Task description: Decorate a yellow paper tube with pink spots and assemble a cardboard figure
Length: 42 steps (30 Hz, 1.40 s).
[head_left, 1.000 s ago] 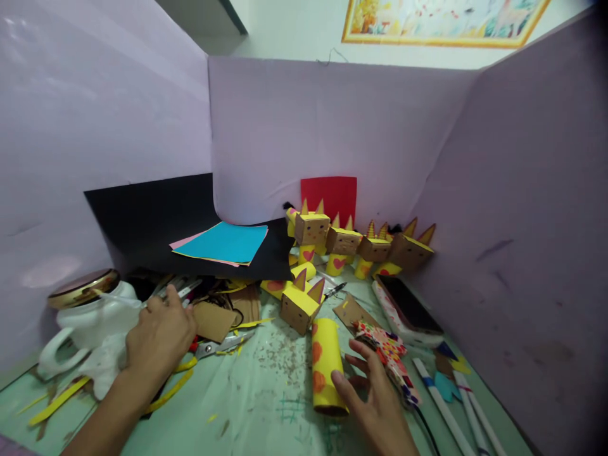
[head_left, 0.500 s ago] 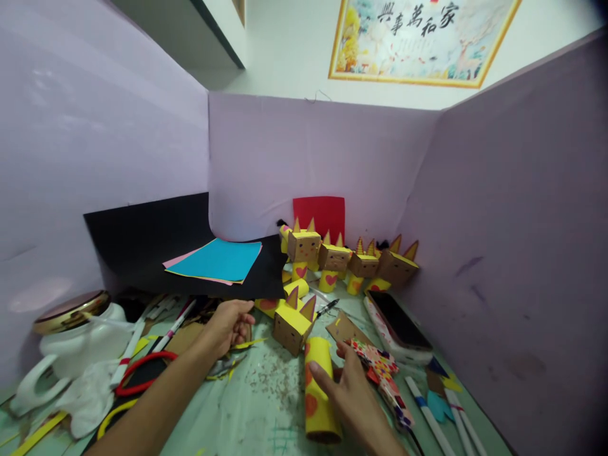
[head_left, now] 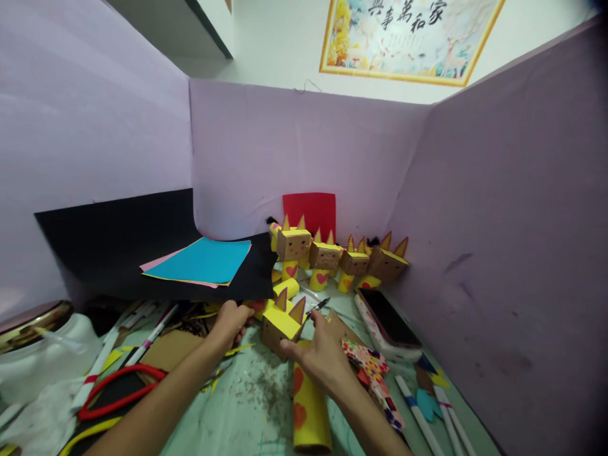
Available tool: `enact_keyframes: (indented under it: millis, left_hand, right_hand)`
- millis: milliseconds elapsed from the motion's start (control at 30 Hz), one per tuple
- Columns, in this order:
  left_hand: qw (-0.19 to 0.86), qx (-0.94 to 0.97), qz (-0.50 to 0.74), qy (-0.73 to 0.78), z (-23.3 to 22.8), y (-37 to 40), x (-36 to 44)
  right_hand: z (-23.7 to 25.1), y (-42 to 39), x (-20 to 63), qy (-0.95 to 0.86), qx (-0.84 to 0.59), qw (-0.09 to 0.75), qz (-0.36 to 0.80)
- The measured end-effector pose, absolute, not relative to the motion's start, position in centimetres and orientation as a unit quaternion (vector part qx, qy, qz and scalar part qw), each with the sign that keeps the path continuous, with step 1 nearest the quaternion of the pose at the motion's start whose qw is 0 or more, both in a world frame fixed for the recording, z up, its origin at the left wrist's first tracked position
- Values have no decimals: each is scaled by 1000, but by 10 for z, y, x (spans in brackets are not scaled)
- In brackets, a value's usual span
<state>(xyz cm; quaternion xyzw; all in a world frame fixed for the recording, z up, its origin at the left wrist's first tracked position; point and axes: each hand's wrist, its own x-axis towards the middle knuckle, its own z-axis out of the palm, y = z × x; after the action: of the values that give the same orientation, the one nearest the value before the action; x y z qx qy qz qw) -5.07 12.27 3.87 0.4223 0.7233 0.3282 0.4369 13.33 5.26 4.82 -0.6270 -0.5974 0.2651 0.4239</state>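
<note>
Head view — where are both hands?
— Right hand (head_left: 319, 354), loosely open, touches the box head (head_left: 281, 324) on the counter (head_left: 259, 405) beside the yellow tube (head_left: 308, 411); left hand (head_left: 232, 320) is curled, contents hidden.
— Advice?
— Grip its sides, sparing the ears.

Single head-worn view – looks forward and down from close above the cluttered table (head_left: 266, 405), facing the lilac partition corner (head_left: 304, 164), both forearms entering from the bottom edge – no second view.
</note>
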Motion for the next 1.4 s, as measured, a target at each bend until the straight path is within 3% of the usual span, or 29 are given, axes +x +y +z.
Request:
enact_keyframes:
  millis: [200, 433, 600, 767, 900, 1100, 1267, 1400]
  left_hand:
    - [407, 461, 319, 721, 32, 132, -52]
    - [431, 478, 343, 684, 33, 130, -44]
    - [422, 520, 381, 637, 45, 111, -44]
    - [351, 625, 384, 582, 62, 75, -54]
    - [249, 758, 291, 528, 58, 55, -61]
    - [293, 765, 284, 498, 49, 48, -63]
    - [215, 715, 301, 593, 46, 57, -75]
    - [317, 675, 370, 554, 28, 71, -73]
  right_hand:
    - [41, 61, 119, -592, -644, 405, 267]
    - [40, 41, 163, -496, -566, 574, 324]
    - [40, 21, 180, -417, -537, 670, 298]
    - [40, 24, 173, -449, -528, 652, 307]
    - [55, 38, 163, -472, -527, 631, 320]
    - [60, 49, 151, -480, -483, 644, 348]
    - [58, 45, 143, -450, -464, 672, 362]
    - [59, 43, 137, -447, -463, 670, 371]
